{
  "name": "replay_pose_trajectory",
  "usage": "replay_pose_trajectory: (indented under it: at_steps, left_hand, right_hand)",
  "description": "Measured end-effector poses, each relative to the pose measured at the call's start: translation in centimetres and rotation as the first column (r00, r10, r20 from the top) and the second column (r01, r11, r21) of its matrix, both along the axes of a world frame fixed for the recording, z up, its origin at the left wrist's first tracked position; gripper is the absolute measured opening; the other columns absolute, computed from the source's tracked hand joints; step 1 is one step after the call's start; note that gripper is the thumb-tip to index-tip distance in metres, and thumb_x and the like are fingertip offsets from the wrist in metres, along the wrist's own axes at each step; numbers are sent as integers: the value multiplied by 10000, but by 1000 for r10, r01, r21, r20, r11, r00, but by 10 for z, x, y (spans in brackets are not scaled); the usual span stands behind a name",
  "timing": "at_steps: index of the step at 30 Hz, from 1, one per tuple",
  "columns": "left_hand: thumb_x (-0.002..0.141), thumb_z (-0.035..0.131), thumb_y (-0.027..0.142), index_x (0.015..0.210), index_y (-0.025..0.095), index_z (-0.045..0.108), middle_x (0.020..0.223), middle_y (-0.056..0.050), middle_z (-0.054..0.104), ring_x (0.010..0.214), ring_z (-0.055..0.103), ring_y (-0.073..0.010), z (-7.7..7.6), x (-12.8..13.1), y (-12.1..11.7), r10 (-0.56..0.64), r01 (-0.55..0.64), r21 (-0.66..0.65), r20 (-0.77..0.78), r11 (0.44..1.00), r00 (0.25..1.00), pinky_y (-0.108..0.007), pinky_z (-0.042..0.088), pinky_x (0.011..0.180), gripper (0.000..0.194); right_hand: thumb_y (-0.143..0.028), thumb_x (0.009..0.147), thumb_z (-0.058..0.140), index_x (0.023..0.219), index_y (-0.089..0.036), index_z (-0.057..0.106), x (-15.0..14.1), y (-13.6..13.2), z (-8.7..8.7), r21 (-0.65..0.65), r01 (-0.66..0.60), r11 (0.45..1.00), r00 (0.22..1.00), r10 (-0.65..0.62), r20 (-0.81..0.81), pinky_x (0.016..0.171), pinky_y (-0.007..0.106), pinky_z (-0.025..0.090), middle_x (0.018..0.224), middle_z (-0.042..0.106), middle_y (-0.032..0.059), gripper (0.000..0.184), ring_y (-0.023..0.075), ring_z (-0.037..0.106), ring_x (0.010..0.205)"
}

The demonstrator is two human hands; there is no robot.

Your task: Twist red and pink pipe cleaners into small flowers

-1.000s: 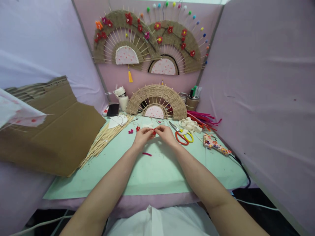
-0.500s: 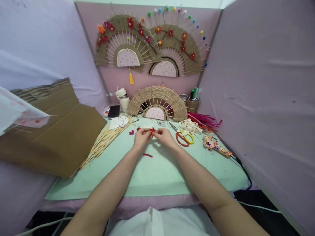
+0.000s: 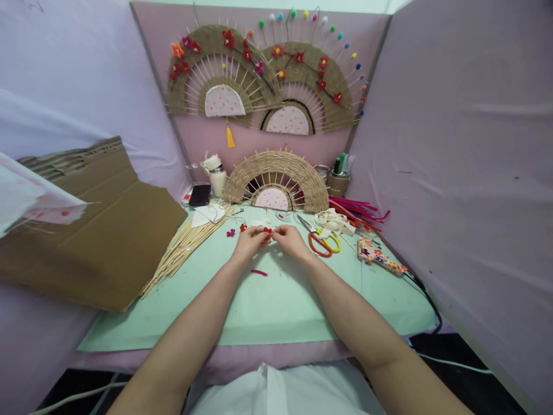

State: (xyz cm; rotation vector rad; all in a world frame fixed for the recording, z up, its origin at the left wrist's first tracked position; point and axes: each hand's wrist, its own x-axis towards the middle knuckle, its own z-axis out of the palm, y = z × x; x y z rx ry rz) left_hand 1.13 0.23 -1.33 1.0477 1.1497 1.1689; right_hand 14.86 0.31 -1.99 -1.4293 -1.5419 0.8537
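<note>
Between my two hands, above the middle of the green table [image 3: 285,311], is a small red pipe-cleaner flower [image 3: 268,233]. My left hand [image 3: 249,242] pinches it from the left with thumb and fingers. From the right, the closed fingertips of my right hand [image 3: 290,238] pinch at its edge; exactly which part they grip is too small to tell. Just left of my left hand lie a purple flower [image 3: 230,233] and another red flower [image 3: 243,227]. A short magenta pipe-cleaner piece [image 3: 259,272] lies on the table below the hands.
Behind the hands stands a twine-wrapped fan [image 3: 276,161]. Scissors [image 3: 320,236], pipe cleaners [image 3: 360,208] and a patterned glue gun [image 3: 380,257] with a cord lie at right. Thin sticks [image 3: 185,245] and cardboard [image 3: 99,230] are at left. Decorated fans [image 3: 224,43] hang on the back wall.
The red flower has turned slightly between my fingers, and its petals stand less high. My right fingertips have shifted a little at its edge. The other things stay where they were.
</note>
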Motion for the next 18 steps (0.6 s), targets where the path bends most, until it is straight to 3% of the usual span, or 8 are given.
replay_pose_trajectory:
  at_steps: [4, 8, 10, 13, 16, 18]
  left_hand:
    - [543, 730, 239, 690, 116, 615, 613, -36, 634, 574, 594, -119, -2, 0, 1, -6, 5, 17, 26, 1000, 1000, -231, 465, 561, 224]
    - [548, 712, 234, 681, 116, 616, 619, -33, 631, 571, 584, -106, -1, 2, -1, -7, 8, -2, 133, 1000, 991, -220, 454, 561, 202]
    - [554, 709, 228, 691, 119, 613, 623, -31, 632, 575, 584, -100, 0, 3, -2, 27, -25, -10, 164, 1000, 986, -215, 455, 569, 200]
    - [562, 718, 237, 705, 126, 610, 646, -36, 642, 596, 595, -103, 1, 1, -2, 62, -58, -26, 169, 998, 984, -216, 465, 591, 211]
    - [564, 726, 260, 702, 130, 608, 670, -53, 657, 625, 612, -119, 3, -3, -2, 61, -53, -55, 159, 997, 985, -222, 470, 595, 224]
    - [553, 732, 262, 688, 132, 607, 662, -54, 658, 619, 611, -121, 5, -3, -3, 69, -57, -76, 156, 995, 985, -222, 470, 593, 224]
  right_hand:
    - [-290, 674, 527, 630, -155, 590, 1, -2, 2, 7, -45, 999, 999, 45, 0, 491, 188, 302, 570, 539, -31, 155, 81, 431, 531]
    - [-305, 689, 529, 638, -154, 583, 2, -4, 6, -100, -55, 993, 996, 48, -71, 470, 193, 296, 517, 489, -47, 168, 75, 400, 482]
    - [-319, 710, 533, 670, -153, 593, 2, -5, 8, -93, -63, 994, 995, 55, -86, 487, 201, 323, 538, 513, -39, 181, 82, 426, 493]
    - [-299, 727, 565, 787, -154, 609, 1, -6, 9, 141, -58, 988, 998, 61, -19, 587, 219, 391, 696, 608, 0, 163, 105, 516, 609]
    - [-235, 749, 572, 849, -170, 608, 0, -8, 8, 374, -107, 921, 987, 52, 154, 678, 240, 411, 811, 634, 23, 125, 120, 546, 703]
    - [-213, 774, 556, 834, -179, 612, 0, -9, 7, 440, -167, 882, 962, 49, 268, 703, 251, 408, 816, 631, 27, 89, 127, 543, 723]
